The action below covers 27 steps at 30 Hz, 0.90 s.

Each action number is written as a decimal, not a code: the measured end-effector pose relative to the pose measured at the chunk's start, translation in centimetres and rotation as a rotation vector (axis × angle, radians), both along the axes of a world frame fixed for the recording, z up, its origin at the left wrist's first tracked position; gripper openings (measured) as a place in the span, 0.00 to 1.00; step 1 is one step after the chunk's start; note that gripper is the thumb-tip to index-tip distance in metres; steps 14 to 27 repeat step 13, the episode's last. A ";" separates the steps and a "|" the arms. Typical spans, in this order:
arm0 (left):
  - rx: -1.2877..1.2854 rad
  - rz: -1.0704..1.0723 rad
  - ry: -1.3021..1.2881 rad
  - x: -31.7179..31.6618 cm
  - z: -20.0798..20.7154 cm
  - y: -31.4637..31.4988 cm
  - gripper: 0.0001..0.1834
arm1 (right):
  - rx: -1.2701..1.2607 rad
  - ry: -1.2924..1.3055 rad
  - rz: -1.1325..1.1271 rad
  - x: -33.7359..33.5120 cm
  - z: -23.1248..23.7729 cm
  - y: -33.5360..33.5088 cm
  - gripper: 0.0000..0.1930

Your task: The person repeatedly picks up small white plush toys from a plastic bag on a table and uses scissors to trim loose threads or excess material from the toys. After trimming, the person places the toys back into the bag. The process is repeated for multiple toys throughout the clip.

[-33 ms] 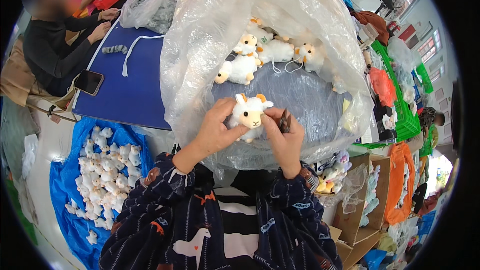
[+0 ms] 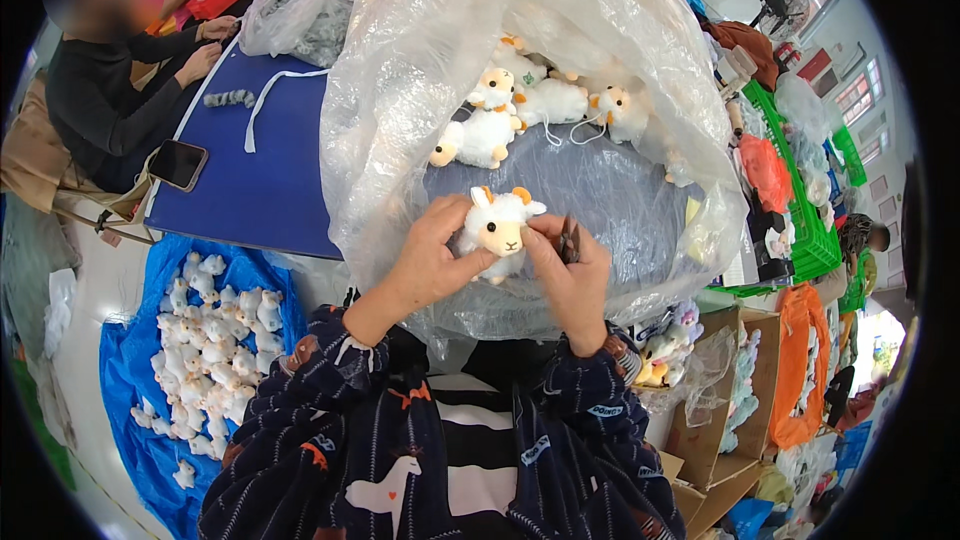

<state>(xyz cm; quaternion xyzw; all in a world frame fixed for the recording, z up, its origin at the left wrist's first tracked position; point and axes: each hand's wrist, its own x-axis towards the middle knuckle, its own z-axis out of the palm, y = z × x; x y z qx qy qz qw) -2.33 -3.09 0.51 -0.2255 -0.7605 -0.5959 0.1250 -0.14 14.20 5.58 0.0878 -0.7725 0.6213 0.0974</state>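
A small white plush sheep (image 2: pixel 499 230) with orange horns and a cream face is held upright between my hands, its face towards me. My left hand (image 2: pixel 432 252) is closed around its left side, the thumb under the cheek. My right hand (image 2: pixel 570 275) pinches the right edge of the face with thumb and finger. Dark thread snips (image 2: pixel 569 240) are also held in the right hand, their tips pointing up. Beyond the hands, several like sheep (image 2: pixel 555 102) lie in a large clear plastic bag (image 2: pixel 400 60), some with white cord loops.
A blue table (image 2: pixel 262 190) at left bears a phone (image 2: pixel 179 166), a striped grey plush strip (image 2: pixel 230 98) and a white cord. A co-worker (image 2: pixel 110 100) sits there. Many plush pieces fill a blue sack (image 2: pixel 125 360) at lower left. Cardboard boxes (image 2: pixel 745 380) and green crates (image 2: pixel 810 230) stand right.
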 end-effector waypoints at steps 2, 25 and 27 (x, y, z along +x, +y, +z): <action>-0.043 0.013 0.041 0.1 0.3 -0.2 0.24 | 0.116 -0.013 0.037 -0.1 0.8 0.4 0.09; 0.115 -0.072 -0.296 -0.4 -0.1 0.2 0.22 | -0.256 -0.195 0.147 -2.5 -1.0 1.6 0.11; 0.115 -0.072 -0.296 -0.4 -0.1 0.2 0.22 | -0.256 -0.195 0.147 -2.5 -1.0 1.6 0.11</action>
